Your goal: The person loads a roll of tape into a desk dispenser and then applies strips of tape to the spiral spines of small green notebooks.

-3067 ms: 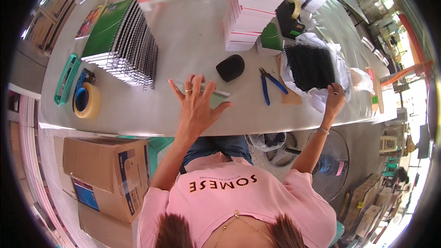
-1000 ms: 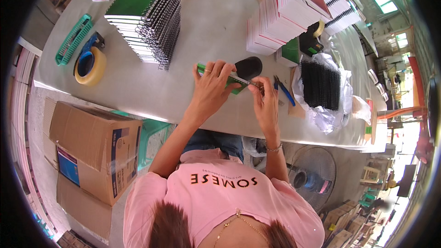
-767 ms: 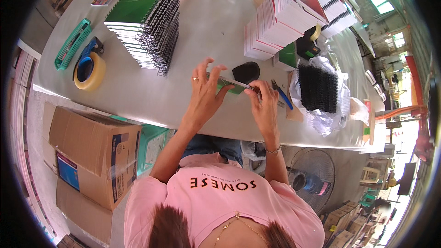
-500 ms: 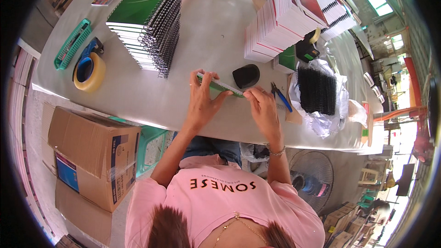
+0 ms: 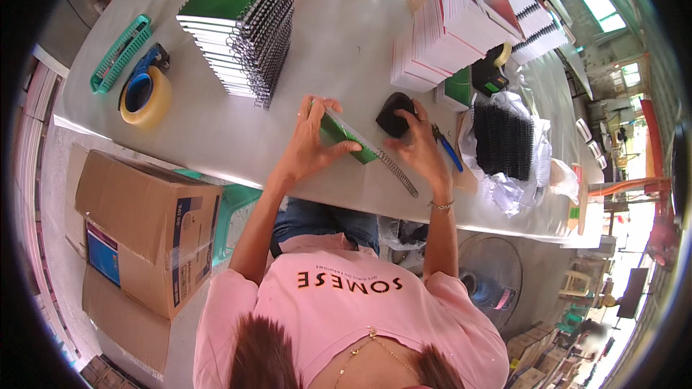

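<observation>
My left hand [image 5: 310, 140] is closed on a green notebook [image 5: 351, 137] that stands on its edge, tilted, above the table. A dark spiral wire coil [image 5: 398, 173] runs along the notebook's edge and sticks out beyond its near right end. My right hand [image 5: 419, 145] is off the notebook, thumb and fingers apart. Its fingertips lie at the side of a rounded black object [image 5: 393, 117]; whether they touch it I cannot tell. Blue-handled pliers [image 5: 448, 150] lie just right of that hand.
A stack of green spiral notebooks [image 5: 234, 0] stands far left, near a tape dispenser [image 5: 144, 97] and a green basket [image 5: 121, 54]. Unbound book blocks [image 5: 447, 39] are piled far right. Black coils [image 5: 502, 137] lie on crumpled paper. An open carton [image 5: 148, 230] sits left of the table.
My right hand has let go of the notebook's end and moved up to the black object. The coil now shows sticking out of the notebook. My left hand keeps its hold.
</observation>
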`<state>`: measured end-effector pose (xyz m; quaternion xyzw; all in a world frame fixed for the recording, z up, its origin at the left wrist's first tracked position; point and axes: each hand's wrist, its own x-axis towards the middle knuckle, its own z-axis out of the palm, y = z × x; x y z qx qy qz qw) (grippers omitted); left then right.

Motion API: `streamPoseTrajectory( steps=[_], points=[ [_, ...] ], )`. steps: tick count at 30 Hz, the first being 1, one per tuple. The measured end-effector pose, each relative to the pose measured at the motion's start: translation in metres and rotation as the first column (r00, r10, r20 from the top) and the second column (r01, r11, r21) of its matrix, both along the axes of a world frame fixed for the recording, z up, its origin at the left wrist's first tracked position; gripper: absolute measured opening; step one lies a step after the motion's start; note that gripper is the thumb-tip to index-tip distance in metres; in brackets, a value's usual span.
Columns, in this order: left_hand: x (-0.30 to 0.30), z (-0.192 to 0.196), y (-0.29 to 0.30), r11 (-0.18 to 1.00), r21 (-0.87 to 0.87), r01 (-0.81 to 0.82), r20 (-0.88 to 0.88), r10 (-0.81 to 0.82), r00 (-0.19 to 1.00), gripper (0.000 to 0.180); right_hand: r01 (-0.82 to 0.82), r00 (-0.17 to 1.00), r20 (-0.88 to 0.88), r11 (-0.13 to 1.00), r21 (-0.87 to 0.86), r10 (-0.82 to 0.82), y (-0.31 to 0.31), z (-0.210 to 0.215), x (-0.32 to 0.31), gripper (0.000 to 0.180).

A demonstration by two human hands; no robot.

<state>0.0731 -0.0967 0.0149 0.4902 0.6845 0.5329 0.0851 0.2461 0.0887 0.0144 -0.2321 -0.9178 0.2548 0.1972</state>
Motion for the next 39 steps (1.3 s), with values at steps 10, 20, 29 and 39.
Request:
streamPoseTrajectory(
  steps=[10,20,29,39],
  points=[
    [0.005,-0.008,0.008,0.999,0.038,-0.035,0.082,0.031,0.996,0.08,-0.432,0.898,-0.437,0.295,-0.853,0.053,0.006,0.005,0.032,0.055],
    [0.003,-0.015,0.012,0.998,0.06,-0.035,0.069,0.031,0.997,0.081,-0.385,0.922,-0.332,0.558,-0.736,0.198,0.007,0.028,0.039,0.027],
    [0.002,-0.011,0.008,0.999,0.029,-0.016,0.064,0.014,0.998,0.081,-0.162,0.985,-0.161,0.633,-0.757,0.06,-0.021,0.042,0.036,0.029],
    [0.003,-0.02,0.01,0.997,0.063,0.034,0.231,-0.048,0.972,0.108,0.124,0.981,-0.076,0.881,-0.456,-0.177,-0.022,0.02,0.033,0.036]
  ],
)
